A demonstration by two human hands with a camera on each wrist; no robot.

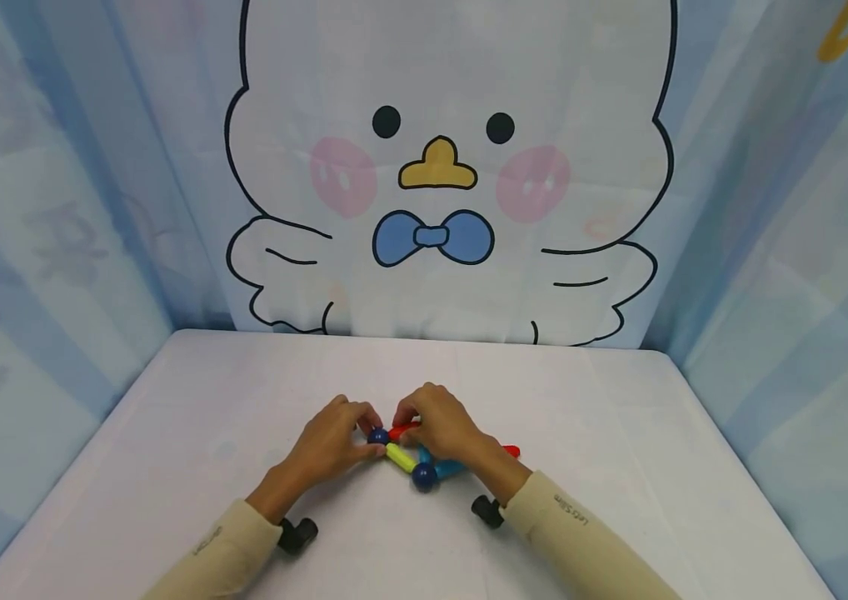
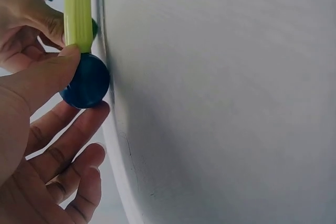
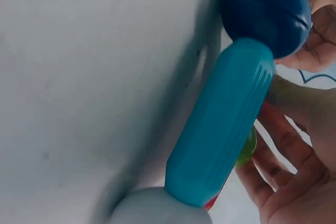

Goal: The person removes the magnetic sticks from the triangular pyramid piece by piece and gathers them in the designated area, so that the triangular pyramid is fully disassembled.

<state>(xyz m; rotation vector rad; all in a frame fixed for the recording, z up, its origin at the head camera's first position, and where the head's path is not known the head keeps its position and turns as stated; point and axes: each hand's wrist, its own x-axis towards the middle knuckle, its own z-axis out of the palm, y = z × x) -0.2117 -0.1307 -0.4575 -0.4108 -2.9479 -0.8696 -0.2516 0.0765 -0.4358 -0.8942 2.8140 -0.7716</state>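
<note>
A structure of coloured rods and balls, like a magnetic building set, lies at the middle of the table. My left hand (image 1: pixel 330 446) pinches a dark blue ball (image 2: pixel 86 82) at its left corner, the thumb also touching the end of a yellow-green rod (image 2: pixel 78 11). That rod runs to a second dark blue ball (image 1: pixel 424 477) at the front. My right hand (image 1: pixel 442 425) holds a red rod (image 1: pixel 397 432) joined to the left ball, partly hidden by the fingers. A blue rod (image 3: pixel 220 121) leads from the front ball to a whitish ball (image 3: pixel 160 211).
Another red rod (image 1: pixel 511 451) shows past my right wrist. Part of a green piece (image 3: pixel 247 148) is visible behind the blue rod. Black wrist devices (image 1: pixel 296 537) hang at both cuffs. The white table (image 1: pixel 132 500) has a printed curtain (image 1: pixel 439 292) behind it.
</note>
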